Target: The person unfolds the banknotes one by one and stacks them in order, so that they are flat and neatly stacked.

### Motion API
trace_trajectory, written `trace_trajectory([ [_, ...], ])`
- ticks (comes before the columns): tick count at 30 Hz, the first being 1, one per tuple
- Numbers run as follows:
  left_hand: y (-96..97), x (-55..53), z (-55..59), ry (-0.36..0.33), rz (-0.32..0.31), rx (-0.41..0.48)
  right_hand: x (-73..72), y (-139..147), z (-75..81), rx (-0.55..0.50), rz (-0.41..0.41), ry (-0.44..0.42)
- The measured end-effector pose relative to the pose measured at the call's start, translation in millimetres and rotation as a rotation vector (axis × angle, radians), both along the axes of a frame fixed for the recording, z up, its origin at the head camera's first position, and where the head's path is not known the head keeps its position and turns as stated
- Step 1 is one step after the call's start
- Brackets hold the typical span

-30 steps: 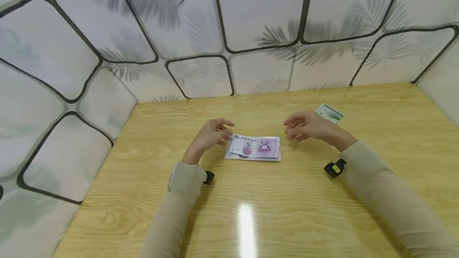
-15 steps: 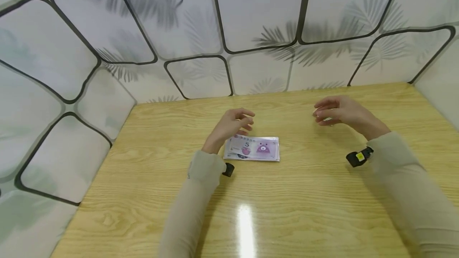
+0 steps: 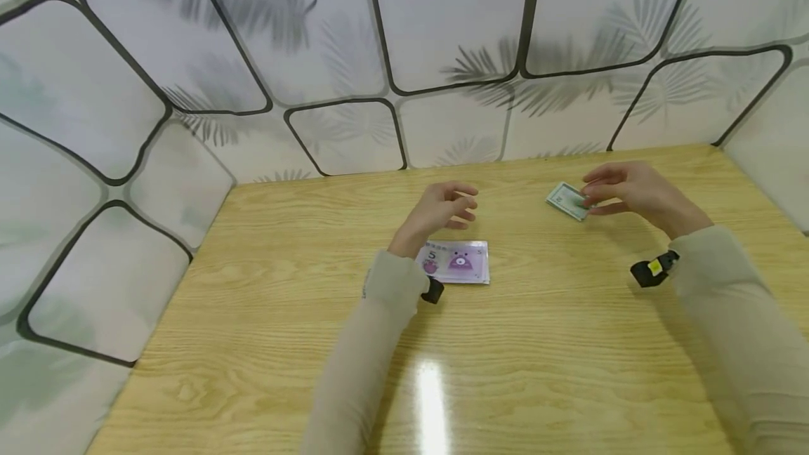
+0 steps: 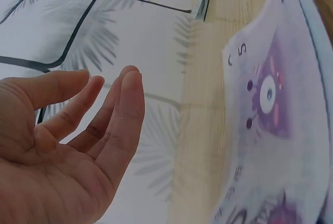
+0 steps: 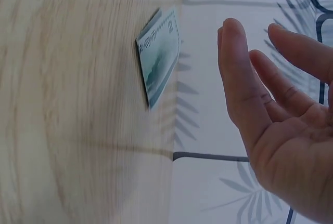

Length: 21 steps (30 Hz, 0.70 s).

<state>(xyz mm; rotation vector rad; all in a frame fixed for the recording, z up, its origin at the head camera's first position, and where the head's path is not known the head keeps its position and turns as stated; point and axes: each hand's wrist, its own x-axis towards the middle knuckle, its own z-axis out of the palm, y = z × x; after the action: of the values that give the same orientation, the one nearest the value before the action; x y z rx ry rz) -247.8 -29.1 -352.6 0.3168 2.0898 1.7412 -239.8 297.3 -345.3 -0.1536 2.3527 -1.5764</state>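
A stack of purple play banknotes, the top one marked 5, lies on the wooden table; my left forearm and wrist cover its left end in the head view. My left hand hovers just beyond the stack with loosely bent fingers and holds nothing. In the left wrist view, the purple banknotes are apart from the fingers. Farther back on the right lies a small green banknote, with a 2 on it in the right wrist view. My right hand hovers beside it, fingers relaxed, partly hiding its right end.
A light wood table runs back to a white wall with dark lines and leaf prints. Side walls stand at left and right. Each wrist wears a small black camera.
Both hands have moved right and slightly away. The left hand has passed over the purple stack; the right has gone past the green banknote, uncovering its left part. Both stay unfilled.
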Motion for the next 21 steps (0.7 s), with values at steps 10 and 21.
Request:
trace_trajectory([
  [10,22.8,-2.6,-0.2,-0.025,0.012,0.052,-1.7,11.2,-5.2,0.027,-0.028,-0.017],
  [21,45.1,-9.3,-7.4,-0.087,0.014,0.079,-7.3,19.5,-10.3,0.029,-0.04,-0.024],
])
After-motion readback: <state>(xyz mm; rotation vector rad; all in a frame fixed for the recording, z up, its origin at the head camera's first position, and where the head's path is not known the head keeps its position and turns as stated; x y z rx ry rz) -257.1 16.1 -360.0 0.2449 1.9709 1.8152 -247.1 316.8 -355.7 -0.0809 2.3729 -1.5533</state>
